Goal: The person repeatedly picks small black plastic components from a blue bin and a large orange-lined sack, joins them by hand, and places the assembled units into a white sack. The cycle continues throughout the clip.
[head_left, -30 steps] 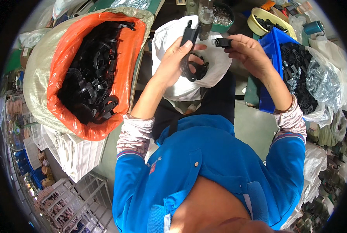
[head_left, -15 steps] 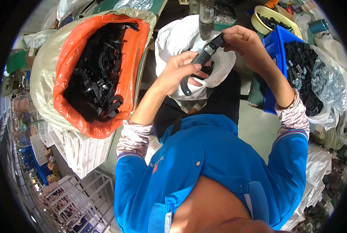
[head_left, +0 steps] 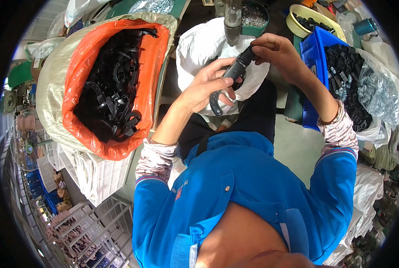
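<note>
My left hand (head_left: 204, 88) is closed around the body of a black plastic part with a curved tail (head_left: 236, 70), thumb on top. The tail curves out below my fingers. At the part's upper end, my right hand (head_left: 277, 52) pinches a small black piece that meets it; I cannot tell whether the two are joined. Both hands are above an open white bag (head_left: 197, 44), where some black pieces show partly behind my left hand. Just beyond the part stands a grey metal cylinder (head_left: 232, 22), pointing down toward the bag.
To the left, a woven sack with an orange liner (head_left: 150, 85) holds many black parts. On the right, a blue bin (head_left: 312, 67) contains black pieces and small metal parts under clear plastic. A yellow basin (head_left: 293, 21) and a green tub (head_left: 253, 31) of small shiny pieces stand farther back.
Both hands have shifted slightly; the black part is a little more upright, with its upper end lower and nearer me. My right fingers stay at its upper end.
</note>
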Action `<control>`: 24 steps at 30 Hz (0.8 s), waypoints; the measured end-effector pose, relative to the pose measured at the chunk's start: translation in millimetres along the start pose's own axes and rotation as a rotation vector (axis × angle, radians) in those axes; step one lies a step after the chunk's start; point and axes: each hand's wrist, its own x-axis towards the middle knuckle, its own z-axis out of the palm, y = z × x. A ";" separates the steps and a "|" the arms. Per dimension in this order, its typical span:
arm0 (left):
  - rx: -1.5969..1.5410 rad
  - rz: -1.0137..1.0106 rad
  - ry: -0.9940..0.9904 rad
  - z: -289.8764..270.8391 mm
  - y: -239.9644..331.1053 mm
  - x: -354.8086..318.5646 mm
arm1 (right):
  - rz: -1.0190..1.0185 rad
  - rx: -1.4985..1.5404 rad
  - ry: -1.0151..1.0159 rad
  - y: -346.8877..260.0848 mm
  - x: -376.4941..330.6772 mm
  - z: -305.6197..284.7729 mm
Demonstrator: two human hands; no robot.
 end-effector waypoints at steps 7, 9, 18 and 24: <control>-0.037 -0.001 -0.013 -0.6 -1.6 6.1 | 0.051 -0.009 -0.001 -1.8 -1.7 6.2; 0.053 0.008 0.011 2.0 2.3 9.8 | 0.044 0.019 0.012 -2.2 -2.0 7.2; 0.550 0.299 0.281 24.1 -9.6 42.8 | 0.079 0.252 0.051 1.5 -16.7 -1.6; 0.600 0.321 0.279 11.7 -24.9 46.9 | 0.069 -0.373 0.070 -28.2 20.0 -86.2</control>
